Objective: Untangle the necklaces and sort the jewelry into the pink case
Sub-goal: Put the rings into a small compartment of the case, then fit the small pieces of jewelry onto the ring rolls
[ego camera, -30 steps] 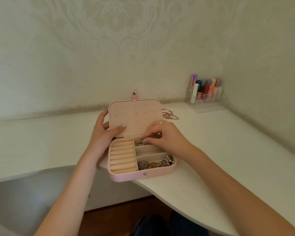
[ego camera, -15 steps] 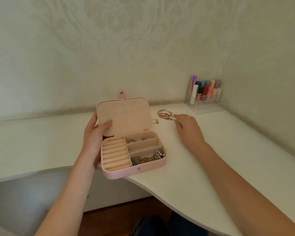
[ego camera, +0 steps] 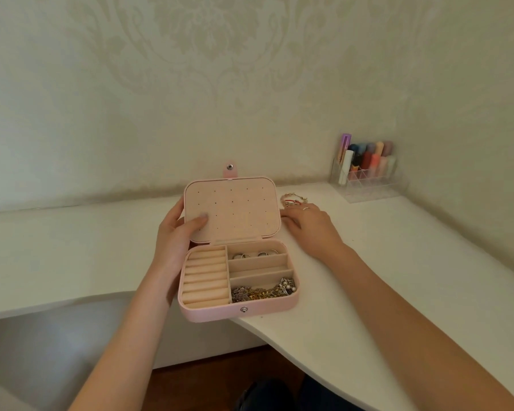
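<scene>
The pink case point(ego camera: 211, 314) lies open on the white desk point(ego camera: 398, 262), its lid point(ego camera: 235, 212) upright. My left hand point(ego camera: 175, 235) grips the lid's left edge, thumb on the inside face. Rings point(ego camera: 254, 254) sit in the back right compartment, and a heap of gold and silver chains point(ego camera: 263, 290) fills the front right one. The ring rolls point(ego camera: 205, 277) on the left hold nothing. My right hand point(ego camera: 312, 226) rests palm down on the desk right of the lid, fingers beside a gold and red bracelet pile point(ego camera: 293, 200).
A clear organiser point(ego camera: 365, 176) with lipsticks and tubes stands in the back right corner by the wall. The desk's front edge curves inward under the case. Dark floor and my dark clothing show below.
My right hand left the back compartment, reached to the bracelet pile, then drew back slightly beside the lid. The case shifted a little on the desk. My left hand kept its hold on the lid.
</scene>
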`<state>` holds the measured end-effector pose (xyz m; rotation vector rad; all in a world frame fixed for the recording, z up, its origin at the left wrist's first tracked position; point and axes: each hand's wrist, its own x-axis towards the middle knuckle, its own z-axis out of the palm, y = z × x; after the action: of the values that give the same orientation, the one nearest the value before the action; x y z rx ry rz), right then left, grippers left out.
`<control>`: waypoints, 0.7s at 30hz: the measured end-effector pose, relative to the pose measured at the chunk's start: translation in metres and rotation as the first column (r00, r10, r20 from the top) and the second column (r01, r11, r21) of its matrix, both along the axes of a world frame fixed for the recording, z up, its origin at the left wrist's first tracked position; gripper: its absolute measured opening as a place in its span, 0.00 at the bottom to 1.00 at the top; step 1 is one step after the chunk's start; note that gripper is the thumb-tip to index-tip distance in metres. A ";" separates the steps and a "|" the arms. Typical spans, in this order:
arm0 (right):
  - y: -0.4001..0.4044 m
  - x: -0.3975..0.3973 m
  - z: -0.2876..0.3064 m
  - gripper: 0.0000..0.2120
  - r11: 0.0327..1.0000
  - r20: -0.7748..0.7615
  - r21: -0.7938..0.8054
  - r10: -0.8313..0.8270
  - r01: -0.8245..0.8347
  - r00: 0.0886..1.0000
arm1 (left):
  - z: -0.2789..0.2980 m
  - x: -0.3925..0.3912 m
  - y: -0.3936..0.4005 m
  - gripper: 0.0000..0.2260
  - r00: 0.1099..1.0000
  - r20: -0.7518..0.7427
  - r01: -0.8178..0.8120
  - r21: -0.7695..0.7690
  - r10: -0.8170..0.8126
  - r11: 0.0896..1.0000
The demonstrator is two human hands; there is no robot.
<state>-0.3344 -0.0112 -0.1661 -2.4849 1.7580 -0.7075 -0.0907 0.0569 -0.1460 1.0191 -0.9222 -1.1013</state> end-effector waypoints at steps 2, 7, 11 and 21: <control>0.002 0.000 0.002 0.13 0.999 0.003 -0.002 -0.041 0.041 0.999 | -0.001 0.000 -0.001 0.22 1.000 -0.013 -0.017 0.009 0.017 1.000; 0.011 0.000 0.009 0.09 0.992 0.124 0.026 -0.122 0.120 0.985 | -0.002 0.003 -0.002 0.23 0.997 -0.033 -0.075 0.023 0.075 0.997; 0.011 -0.003 0.006 0.04 0.992 0.252 0.077 -0.118 0.102 0.961 | -0.002 0.009 0.001 0.21 0.998 0.012 -0.066 0.020 0.066 0.998; 0.011 -0.003 0.008 0.10 0.995 0.450 0.095 -0.072 0.033 0.890 | 0.003 0.064 0.013 0.10 0.928 0.235 -0.320 0.101 0.290 0.942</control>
<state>-0.3369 0.0001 -0.1578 -2.0045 1.6381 -1.0857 -0.0266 0.0695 -0.1434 1.3695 -0.8314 -0.8086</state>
